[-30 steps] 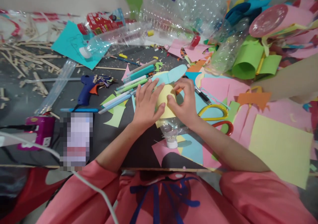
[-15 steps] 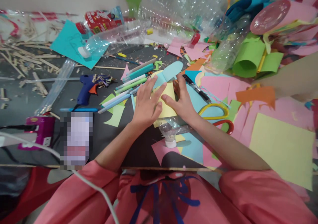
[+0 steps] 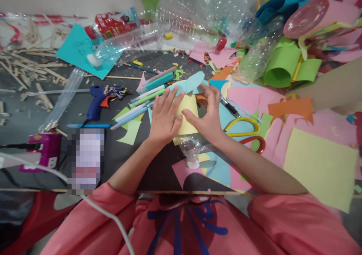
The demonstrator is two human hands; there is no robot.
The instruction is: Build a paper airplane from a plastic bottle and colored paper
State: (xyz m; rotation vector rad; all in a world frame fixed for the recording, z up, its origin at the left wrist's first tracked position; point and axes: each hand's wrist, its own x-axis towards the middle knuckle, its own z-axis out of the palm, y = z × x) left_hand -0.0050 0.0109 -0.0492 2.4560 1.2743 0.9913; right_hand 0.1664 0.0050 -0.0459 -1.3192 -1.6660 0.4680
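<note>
Bottle (image 3: 190, 148) in yellow paper (image 3: 189, 116) lies in the middle of the frame, on the dark table (image 3: 154, 177). Both hands are on it, coming up from the bottom corners. The left hand (image 3: 164, 120) is flat, palm down, with its fingers spread and resting on the paper's left side. The right hand (image 3: 209, 115) is bent like an arch on the other side. Its thumb touches the paper, but I can't tell if its fingertips grip.

Big clear bottles (image 3: 215, 6) lie along the top. A thin clear bottle (image 3: 131, 44) lies upper left, with a red bottle (image 3: 113, 25) just behind it. A green tube (image 3: 283, 63) at upper right shows its round hole. Scissors (image 3: 257, 126) have yellow and red handles, right of the hands. Smallest is the white cap (image 3: 193, 165), pointing to the bottom edge.
</note>
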